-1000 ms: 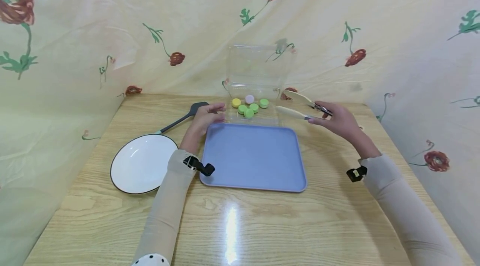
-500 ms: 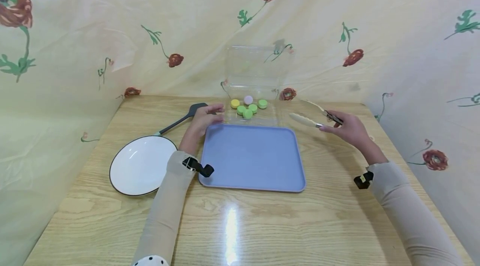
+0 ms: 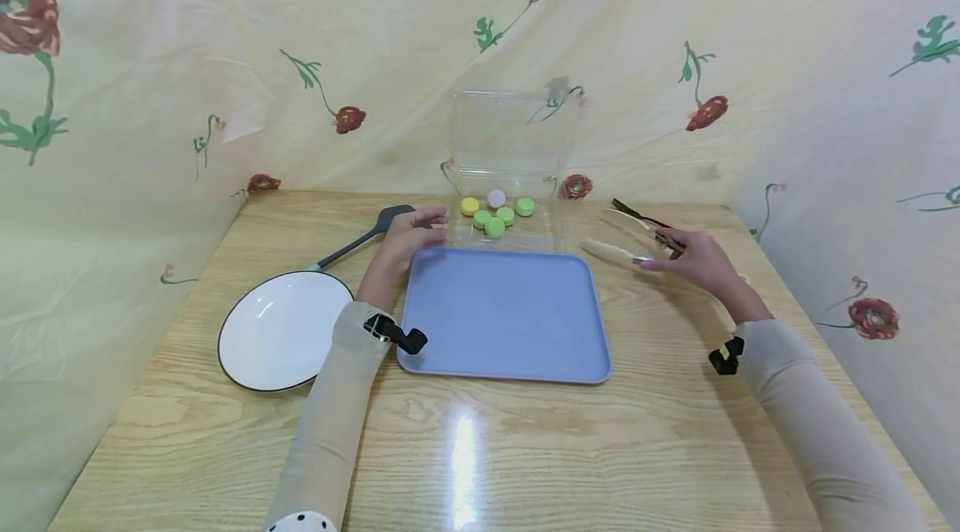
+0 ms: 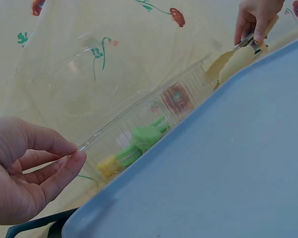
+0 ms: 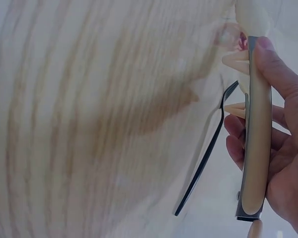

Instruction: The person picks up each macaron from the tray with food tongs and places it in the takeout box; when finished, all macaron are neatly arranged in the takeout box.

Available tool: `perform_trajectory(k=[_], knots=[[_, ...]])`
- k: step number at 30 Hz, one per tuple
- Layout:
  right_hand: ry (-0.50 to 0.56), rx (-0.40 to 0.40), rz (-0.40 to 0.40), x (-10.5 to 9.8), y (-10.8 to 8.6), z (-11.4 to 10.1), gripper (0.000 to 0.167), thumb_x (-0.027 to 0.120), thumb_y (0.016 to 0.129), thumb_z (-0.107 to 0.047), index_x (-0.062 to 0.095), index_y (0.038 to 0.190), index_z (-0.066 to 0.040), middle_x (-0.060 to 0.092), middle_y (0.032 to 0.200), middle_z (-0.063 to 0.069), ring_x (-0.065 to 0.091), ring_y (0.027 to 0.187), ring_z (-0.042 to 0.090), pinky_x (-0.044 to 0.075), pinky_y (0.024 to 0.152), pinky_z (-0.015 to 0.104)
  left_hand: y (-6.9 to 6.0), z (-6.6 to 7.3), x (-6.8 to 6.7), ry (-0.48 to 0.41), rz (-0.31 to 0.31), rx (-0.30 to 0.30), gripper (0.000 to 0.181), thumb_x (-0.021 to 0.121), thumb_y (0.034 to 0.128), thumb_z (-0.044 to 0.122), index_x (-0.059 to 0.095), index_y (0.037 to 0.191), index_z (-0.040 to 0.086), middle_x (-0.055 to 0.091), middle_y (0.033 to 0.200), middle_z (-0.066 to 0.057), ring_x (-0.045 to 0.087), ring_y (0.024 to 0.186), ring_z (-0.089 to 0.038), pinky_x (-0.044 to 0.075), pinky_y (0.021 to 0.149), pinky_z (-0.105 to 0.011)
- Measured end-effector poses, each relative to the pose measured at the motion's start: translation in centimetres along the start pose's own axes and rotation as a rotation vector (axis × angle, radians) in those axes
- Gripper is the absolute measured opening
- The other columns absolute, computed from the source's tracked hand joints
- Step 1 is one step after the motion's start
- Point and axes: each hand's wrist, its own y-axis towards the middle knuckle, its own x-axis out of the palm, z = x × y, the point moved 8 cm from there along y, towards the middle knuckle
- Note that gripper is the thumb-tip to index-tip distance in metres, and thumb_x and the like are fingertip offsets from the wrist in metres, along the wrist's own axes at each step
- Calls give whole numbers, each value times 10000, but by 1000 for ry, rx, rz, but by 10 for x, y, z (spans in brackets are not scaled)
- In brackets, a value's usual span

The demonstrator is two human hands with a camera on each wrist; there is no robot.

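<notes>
My left hand (image 3: 408, 240) is at the left side of a clear plastic hinged box (image 3: 517, 243), whose lid stands up at the back. In the left wrist view, thumb and fingers pinch the box's edge (image 4: 134, 110). Inside lie a yellow macaron (image 3: 469, 207), a lilac macaron (image 3: 496, 198) and several green macarons (image 3: 495, 228). To the right of the box, my right hand (image 3: 697, 261) holds a pair of tongs (image 3: 607, 252) with cream tips spread apart. Nothing sits between the tips. In the right wrist view the thumb lies along the tongs' cream handle (image 5: 258, 144).
A blue tray (image 3: 506, 315) lies directly in front of the box. At left stand a white dark-rimmed pan (image 3: 285, 332) and a dark spatula (image 3: 390, 217). A slim black utensil (image 5: 206, 153) lies beyond the tongs. A floral cloth (image 3: 405, 57) hangs behind the table.
My right hand has drawn the tongs rightward and lower, away from the box. The black utensil beyond them now shows in the head view. My left hand stays put.
</notes>
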Motion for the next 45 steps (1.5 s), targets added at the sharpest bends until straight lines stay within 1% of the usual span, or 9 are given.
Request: perform_trajectory(k=[3, 9, 14, 19, 28, 32, 36, 40, 45], knots=[[13, 9, -10, 2, 1, 4, 853, 805, 863, -463, 474, 1503, -7, 322, 619, -31, 327, 556, 133, 286, 501, 273, 0, 0, 0, -1, 1, -1, 518, 672, 943, -31, 569, 1442, 58, 616, 1411, -143, 652, 1124, -187, 599, 990, -287], [32, 45, -52, 5, 2, 10, 901, 810, 858, -461, 426, 1528, 2, 366, 677, 1, 368, 608, 165, 319, 546, 280, 0, 0, 0, -7, 7, -4, 525, 677, 935, -41, 574, 1439, 61, 626, 1395, -136, 652, 1127, -194, 607, 973, -281], [29, 61, -98, 6, 5, 13, 973, 815, 844, -487, 370, 1555, 6, 538, 721, 63, 450, 635, 172, 385, 600, 286, 1, 1, -1, -18, 8, 8, 520, 676, 932, -49, 576, 1433, 46, 627, 1395, -151, 653, 1105, -181, 616, 942, -261], [7, 69, -142, 7, 7, 13, 1026, 812, 840, -506, 325, 1564, 33, 722, 990, 192, 554, 797, 218, 457, 720, 322, 2, 1, -1, -23, 6, 16, 521, 668, 932, -62, 568, 1435, 26, 621, 1401, -166, 649, 1089, -169, 617, 941, -260], [20, 61, -170, 7, 6, 11, 1024, 816, 844, -484, 307, 1574, 24, 654, 1212, 331, 656, 1018, 341, 525, 800, 378, 2, 1, 1, -45, -19, 6, 521, 652, 950, -55, 544, 1454, 20, 584, 1437, -182, 627, 1228, -287, 613, 957, -268], [33, 68, -190, 7, 5, 10, 1033, 806, 857, -475, 270, 1586, 25, 574, 1335, 380, 631, 1145, 457, 555, 929, 549, 2, 2, 0, -45, -20, 9, 521, 652, 950, -53, 544, 1455, 20, 589, 1430, -177, 629, 1221, -284, 620, 933, -254], [51, 85, -227, 6, 7, 6, 1051, 789, 867, -494, 231, 1601, 12, 436, 1484, 383, 489, 1315, 532, 451, 1062, 687, 2, 1, 0, -41, -17, 11, 522, 652, 952, -50, 541, 1457, 22, 587, 1433, -177, 639, 1193, -261, 621, 920, -240], [72, 78, -225, -4, 14, -5, 1002, 750, 903, -491, 231, 1603, 4, 320, 1568, 372, 359, 1392, 571, 383, 1098, 731, 3, 1, 0, -47, -16, 10, 518, 654, 952, -49, 546, 1453, 24, 593, 1425, -171, 643, 1194, -265, 620, 928, -244], [142, 33, -160, -22, 34, -31, 841, 675, 974, -445, 287, 1600, -38, 395, 1536, 347, 429, 1367, 530, 424, 1085, 702, 3, 0, 0, -58, -16, 12, 516, 658, 946, -54, 555, 1446, 26, 589, 1429, -182, 651, 1128, -217, 620, 928, -249]])
